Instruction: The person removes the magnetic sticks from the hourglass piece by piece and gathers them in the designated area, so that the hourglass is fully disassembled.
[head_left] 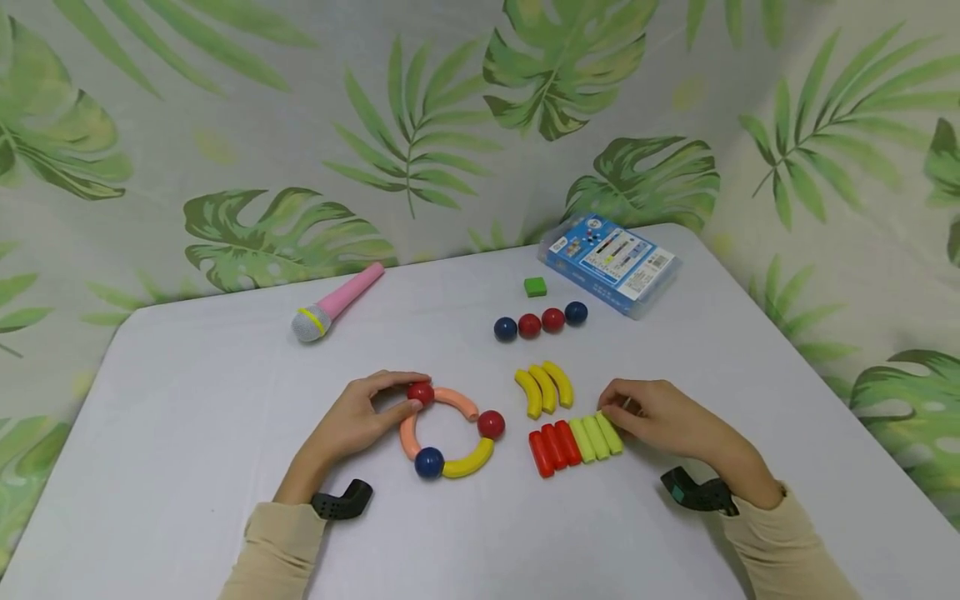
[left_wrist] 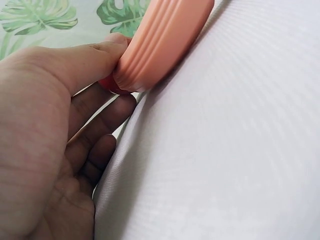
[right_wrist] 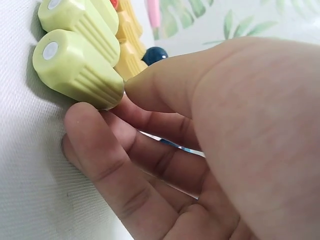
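Note:
My left hand (head_left: 358,419) holds a red ball (head_left: 421,392) between thumb and fingers. The ball belongs to a ring on the table, together with a second red ball (head_left: 491,425), a blue ball (head_left: 429,462), a yellow curved rod (head_left: 470,461) and two peach curved rods (head_left: 455,402). In the left wrist view a peach curved rod (left_wrist: 162,45) rises past the thumb. With thumb and fingertips, my right hand (head_left: 660,412) pinches the far end of the rightmost lime-green rod (right_wrist: 75,70). That rod ends a row of lime-green and red straight rods (head_left: 553,447).
Three yellow curved rods (head_left: 543,389) lie behind the row. Farther back are a line of blue and red balls (head_left: 529,326), a green square piece (head_left: 536,287) and a clear case with a blue label (head_left: 611,265). A pink toy microphone (head_left: 337,302) lies at the back left.

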